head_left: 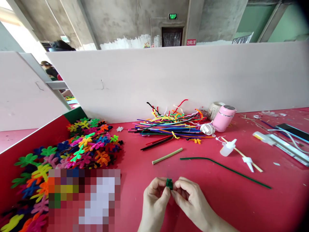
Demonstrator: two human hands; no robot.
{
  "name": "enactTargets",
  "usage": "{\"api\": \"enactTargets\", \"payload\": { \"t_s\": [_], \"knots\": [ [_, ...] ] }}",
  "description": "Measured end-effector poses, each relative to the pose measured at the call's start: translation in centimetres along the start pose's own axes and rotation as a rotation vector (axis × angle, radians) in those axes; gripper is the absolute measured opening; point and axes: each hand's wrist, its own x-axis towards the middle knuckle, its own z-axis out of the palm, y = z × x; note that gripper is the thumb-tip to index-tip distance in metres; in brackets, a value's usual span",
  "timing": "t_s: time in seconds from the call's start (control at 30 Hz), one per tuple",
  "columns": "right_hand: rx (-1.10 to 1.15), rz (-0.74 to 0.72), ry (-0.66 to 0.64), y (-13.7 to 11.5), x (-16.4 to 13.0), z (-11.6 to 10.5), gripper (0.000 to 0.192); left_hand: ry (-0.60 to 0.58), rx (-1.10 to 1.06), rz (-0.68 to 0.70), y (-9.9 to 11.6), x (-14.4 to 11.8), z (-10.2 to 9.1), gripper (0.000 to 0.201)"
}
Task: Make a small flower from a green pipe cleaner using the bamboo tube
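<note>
My left hand [155,195] and my right hand [188,195] meet near the front of the red table [217,199], fingertips pinching a small dark green fuzzy piece [169,183] between them. Just beyond the hands lie a long green pipe cleaner [224,167] and a short pale stick [167,156]. Farther back sits a pile of many-coloured pipe cleaners [171,125].
A heap of coloured felt flower shapes [72,151] covers the left side. A pink cylinder [224,118], a small white squeeze bottle [228,147], a thin wooden stick [243,154], a white tube [277,141] and a phone [293,131] lie at the right. A pale partition wall [169,77] closes the back.
</note>
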Motion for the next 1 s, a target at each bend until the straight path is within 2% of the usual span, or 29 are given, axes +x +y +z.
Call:
{"api": "enactTargets", "payload": {
  "t_s": [0.2, 0.37, 0.6, 0.87, 1.0],
  "knots": [
    [0.105, 0.045, -0.005, -0.6, 0.2, -0.1, 0.019, -0.020, 0.116, 0.086, -0.4, -0.2, 0.1, 0.006],
    [0.326, 0.134, -0.073, -1.0, 0.3, -0.4, 0.022, 0.026, 0.202, 0.166, -0.3, -0.5, 0.2, 0.009],
    [0.557, 0.208, -0.104, -0.6, 0.2, -0.1, 0.020, 0.008, 0.371, 0.347, -0.4, -0.4, 0.0, 0.013],
    [0.651, 0.259, -0.117, -0.9, 0.4, -0.4, 0.016, 0.005, 0.486, 0.458, -0.3, -0.3, 0.0, 0.019],
    [0.621, 0.254, -0.162, -1.2, 0.1, -0.6, 0.017, 0.020, 0.559, 0.486, -0.4, 0.0, -0.3, 0.022]
  ]
}}
